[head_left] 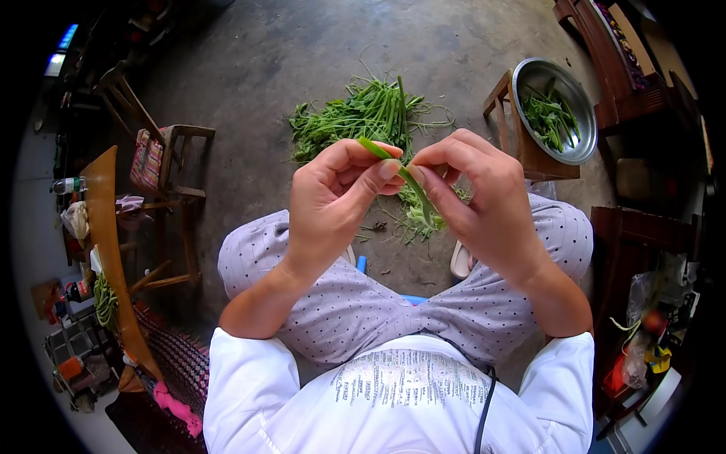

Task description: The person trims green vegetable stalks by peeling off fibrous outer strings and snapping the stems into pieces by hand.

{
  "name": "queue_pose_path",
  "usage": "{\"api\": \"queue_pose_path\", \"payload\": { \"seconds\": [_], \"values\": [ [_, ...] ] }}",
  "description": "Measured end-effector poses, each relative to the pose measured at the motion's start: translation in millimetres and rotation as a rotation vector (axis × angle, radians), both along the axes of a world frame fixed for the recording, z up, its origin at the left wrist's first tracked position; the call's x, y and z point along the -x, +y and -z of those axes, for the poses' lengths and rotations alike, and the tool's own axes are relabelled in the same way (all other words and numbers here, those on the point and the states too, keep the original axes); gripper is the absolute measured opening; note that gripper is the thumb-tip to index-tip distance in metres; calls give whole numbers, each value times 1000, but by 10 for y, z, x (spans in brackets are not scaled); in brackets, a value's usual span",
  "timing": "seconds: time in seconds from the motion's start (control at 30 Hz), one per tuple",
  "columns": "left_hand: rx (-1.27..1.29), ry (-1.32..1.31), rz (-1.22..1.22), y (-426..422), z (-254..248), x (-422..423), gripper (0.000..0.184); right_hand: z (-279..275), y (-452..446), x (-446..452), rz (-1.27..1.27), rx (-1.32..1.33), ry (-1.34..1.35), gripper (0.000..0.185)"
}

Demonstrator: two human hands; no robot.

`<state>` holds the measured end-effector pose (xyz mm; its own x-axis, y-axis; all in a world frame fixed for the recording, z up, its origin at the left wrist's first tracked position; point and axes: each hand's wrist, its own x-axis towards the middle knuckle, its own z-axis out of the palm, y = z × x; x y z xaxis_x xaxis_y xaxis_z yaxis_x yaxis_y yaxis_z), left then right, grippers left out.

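My left hand (333, 197) pinches a green stalk (417, 194) between thumb and fingertips. On the same stalk, close beside it, the thumb and forefinger of my right hand (488, 197) are pressed together. The stalk slants down to the right, its upper end sticking out past my left fingers. Beyond my hands, a heap of leafy green stalks (363, 117) lies on the concrete floor. Pale green strips and scraps (416, 218) are scattered below my hands, between my feet, partly hidden by the fingers.
A metal basin (587, 153) holding green pieces (550, 117) rests on a wooden stool (497, 106) at the right. To the left are a wooden chair (149, 155) and a table edge (113, 265) with a bottle (69, 185). Dark wooden furniture (631, 234) lines the right side.
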<state>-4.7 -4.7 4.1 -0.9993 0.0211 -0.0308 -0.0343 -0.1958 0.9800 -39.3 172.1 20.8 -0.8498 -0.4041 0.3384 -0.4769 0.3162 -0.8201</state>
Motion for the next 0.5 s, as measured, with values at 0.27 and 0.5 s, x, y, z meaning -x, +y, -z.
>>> {"api": "queue_pose_path", "payload": {
  "seconds": [0.27,0.5],
  "values": [
    [32,0,-8,-3,-18,3,16,-4,-4,5,-5,-61,53,6],
    [75,16,-16,3,-29,1,16,-46,-15,9,-11,-60,22,8]
  ]
}}
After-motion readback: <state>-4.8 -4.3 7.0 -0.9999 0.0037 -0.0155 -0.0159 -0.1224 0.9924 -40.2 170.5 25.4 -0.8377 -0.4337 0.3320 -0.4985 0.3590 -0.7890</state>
